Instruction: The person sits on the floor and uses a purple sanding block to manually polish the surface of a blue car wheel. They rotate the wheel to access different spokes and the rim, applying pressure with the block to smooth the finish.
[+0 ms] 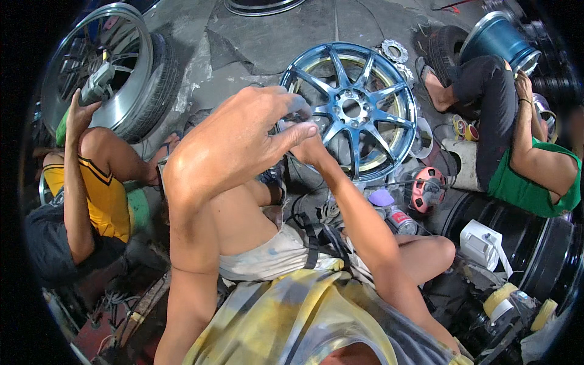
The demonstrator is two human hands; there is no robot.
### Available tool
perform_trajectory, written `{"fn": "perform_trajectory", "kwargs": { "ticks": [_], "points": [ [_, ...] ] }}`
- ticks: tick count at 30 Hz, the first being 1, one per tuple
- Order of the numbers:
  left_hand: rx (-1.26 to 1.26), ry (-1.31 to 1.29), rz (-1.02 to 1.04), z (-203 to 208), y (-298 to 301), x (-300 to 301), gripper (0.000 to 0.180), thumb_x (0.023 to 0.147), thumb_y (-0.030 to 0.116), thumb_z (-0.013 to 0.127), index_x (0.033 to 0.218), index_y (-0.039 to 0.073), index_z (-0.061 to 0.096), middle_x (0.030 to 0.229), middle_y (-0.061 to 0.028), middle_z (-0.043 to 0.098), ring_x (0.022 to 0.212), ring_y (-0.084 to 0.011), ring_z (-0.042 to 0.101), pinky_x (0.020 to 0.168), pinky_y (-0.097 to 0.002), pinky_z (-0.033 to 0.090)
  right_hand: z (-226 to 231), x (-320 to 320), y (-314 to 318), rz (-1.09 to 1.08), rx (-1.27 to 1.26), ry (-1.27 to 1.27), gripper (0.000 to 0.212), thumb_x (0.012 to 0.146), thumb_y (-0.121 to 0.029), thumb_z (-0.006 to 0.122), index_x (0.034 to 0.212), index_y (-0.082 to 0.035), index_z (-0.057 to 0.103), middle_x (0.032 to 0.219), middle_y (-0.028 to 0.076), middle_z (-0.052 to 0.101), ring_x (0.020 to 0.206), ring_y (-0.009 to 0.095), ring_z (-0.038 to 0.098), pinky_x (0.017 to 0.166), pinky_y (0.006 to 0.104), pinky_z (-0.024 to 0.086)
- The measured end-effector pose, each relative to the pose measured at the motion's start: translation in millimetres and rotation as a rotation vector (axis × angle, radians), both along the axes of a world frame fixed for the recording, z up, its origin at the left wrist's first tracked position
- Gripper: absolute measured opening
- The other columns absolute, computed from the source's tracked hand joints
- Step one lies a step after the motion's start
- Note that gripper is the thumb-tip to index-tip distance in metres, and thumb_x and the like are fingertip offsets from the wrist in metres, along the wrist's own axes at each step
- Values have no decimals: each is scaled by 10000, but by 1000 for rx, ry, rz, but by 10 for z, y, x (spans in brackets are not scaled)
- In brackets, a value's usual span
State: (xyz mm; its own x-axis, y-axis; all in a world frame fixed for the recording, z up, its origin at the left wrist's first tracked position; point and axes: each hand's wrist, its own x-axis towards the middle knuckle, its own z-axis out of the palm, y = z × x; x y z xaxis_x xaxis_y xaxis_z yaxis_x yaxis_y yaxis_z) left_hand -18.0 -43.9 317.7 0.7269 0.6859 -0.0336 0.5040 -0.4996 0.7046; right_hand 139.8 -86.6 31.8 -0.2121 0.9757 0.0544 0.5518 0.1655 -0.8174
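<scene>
My left hand is raised in front of the near left edge of a blue alloy wheel. Its fingers bend forward, with a gap between them and the thumb, and nothing shows in that gap. Just beyond and below the thumb is my right hand. Most of its fingers are hidden behind my left hand, so I cannot tell what they hold. The wheel lies face up on the floor, its spokes glossy blue and its centre bore showing. Whether either hand touches the rim is unclear.
At left a person holds a power tool by a silver wheel and tyre. At right a person in green handles a blue wheel barrel. A red round tool, a can, a white device and tape rolls lie nearby.
</scene>
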Motion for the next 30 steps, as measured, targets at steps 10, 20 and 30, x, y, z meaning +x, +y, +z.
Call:
{"fn": "perform_trajectory", "kwargs": {
  "ticks": [10, 20, 30],
  "points": [
    [120, 65, 34, -17, -35, -111, 281, 908, 225, 642, 1056, -13, 652, 959, -201, 653, 866, -388, 627, 767, -411, 499, 22, -213, -162, -264, 9, -58, 216, 856, -164, 581, 957, 3, 675, 795, 245, 656, 726, 461, 632, 677, 537, 503],
    [105, 69, 52, -1, 14, -165, 269, 915, 218, 634, 1054, -11, 657, 949, -191, 656, 881, -387, 632, 785, -416, 497, 24, -193, 217, -222, -285, 1, 186, 835, -182, 621, 845, -4, 673, 921, 248, 678, 893, 439, 653, 830, 488, 514],
    [-64, 65, 31, 99, 58, -127, 291, 920, 263, 629, 1080, 21, 656, 966, -176, 653, 900, -374, 623, 821, -418, 482, 384, 7, 417, -44, -536, -189, 237, 834, -221, 576, 814, -28, 711, 920, 223, 686, 890, 423, 654, 783, 469, 529]
  ]
}}
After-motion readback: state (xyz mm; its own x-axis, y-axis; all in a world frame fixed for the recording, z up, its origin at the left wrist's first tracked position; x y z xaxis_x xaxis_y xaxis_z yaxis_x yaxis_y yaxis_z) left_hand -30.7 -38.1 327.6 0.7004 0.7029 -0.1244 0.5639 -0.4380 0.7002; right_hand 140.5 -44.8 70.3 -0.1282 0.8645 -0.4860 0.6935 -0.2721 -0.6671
